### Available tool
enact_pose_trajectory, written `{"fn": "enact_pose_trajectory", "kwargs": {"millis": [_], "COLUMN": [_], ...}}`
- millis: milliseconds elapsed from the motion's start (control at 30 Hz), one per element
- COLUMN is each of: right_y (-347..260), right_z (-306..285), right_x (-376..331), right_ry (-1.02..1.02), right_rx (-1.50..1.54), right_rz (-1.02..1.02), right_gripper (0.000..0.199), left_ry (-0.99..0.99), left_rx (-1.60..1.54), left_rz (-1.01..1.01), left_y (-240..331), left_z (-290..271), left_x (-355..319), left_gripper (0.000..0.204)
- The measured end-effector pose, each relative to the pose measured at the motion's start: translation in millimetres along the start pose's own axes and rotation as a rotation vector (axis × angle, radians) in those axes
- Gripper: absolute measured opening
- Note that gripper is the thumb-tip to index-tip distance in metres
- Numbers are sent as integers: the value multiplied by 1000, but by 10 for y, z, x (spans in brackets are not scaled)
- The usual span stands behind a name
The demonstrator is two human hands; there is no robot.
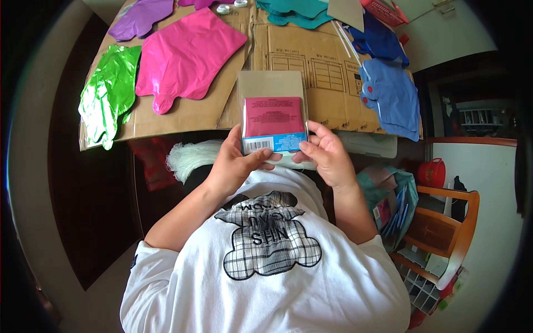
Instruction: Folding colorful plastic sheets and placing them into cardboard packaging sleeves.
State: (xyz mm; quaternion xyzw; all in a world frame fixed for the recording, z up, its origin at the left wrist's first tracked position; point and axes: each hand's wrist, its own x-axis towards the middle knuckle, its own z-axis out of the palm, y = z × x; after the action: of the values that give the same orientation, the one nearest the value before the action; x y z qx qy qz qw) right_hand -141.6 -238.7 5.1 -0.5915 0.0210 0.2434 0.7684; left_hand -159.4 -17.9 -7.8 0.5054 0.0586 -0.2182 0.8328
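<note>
Between my two hands is a clear plastic packet [273, 116] with a folded dark pink sheet inside and a blue label strip with a barcode along its near edge. My left hand [244, 155] grips the packet's lower left corner, thumb lying on top near the barcode. At the lower right corner my right hand [327, 152] pinches it, thumb on the front and fingers behind. The packet is held over the near edge of the cardboard-covered table. Flat on the cardboard [222, 114], beyond my left hand, lie a pink foil balloon [186, 55] and a shiny green foil balloon [109, 91].
Purple [143, 19] and teal [294, 11] foil pieces lie at the back. Light blue pieces [391, 100], dark blue ones [377, 44] and thin white sticks [347, 40] are at the right. An open bag of packets [391, 200] stands beside a wooden chair [444, 222] at right.
</note>
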Motion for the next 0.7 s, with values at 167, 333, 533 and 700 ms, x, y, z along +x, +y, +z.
{"fn": "enact_pose_trajectory", "kwargs": {"millis": [167, 333, 533, 700], "right_y": [66, 60, -8, -189], "right_z": [-28, -27, -32, -106], "right_x": [-35, -7, 100, 311], "right_ry": [-11, 14, 71, 56], "right_rx": [22, -1, 36, -52], "right_rz": [-46, -80, -85, -72], "right_gripper": [49, 50, 50, 51], "left_ry": [13, 23, 37, 323], "left_rx": [-5, 4, 373, 1367], "left_rz": [-8, -31, 19, 629], "left_y": [14, 85, 412, 877], "left_z": [25, 58, 18, -48], "left_x": [8, 40, 81, 332], "left_gripper": [40, 48, 49, 40]}}
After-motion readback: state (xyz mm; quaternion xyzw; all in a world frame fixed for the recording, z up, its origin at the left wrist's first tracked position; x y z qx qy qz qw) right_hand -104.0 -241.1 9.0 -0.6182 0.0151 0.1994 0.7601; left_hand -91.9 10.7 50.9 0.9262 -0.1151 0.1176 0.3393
